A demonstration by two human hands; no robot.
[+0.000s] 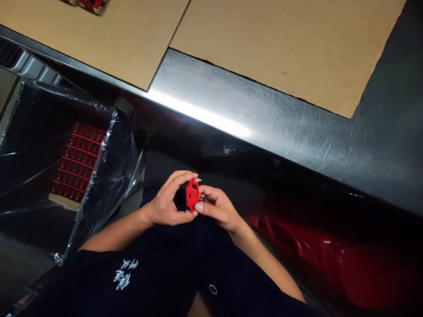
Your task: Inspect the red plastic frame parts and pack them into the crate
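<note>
A small red plastic part with cut-out openings is held between my two hands above my lap. My left hand grips it at its upper and lower ends, thumb below and fingers above. From the other side, my right hand pinches its lower right edge between thumb and fingers. A dark area lies along the part's left side; whether it belongs to the part I cannot tell.
At left stands a bin lined with clear plastic, holding rows of red parts. Ahead is a metal table with cardboard sheets. Red pieces lie at the far left. Something red and glossy is at lower right.
</note>
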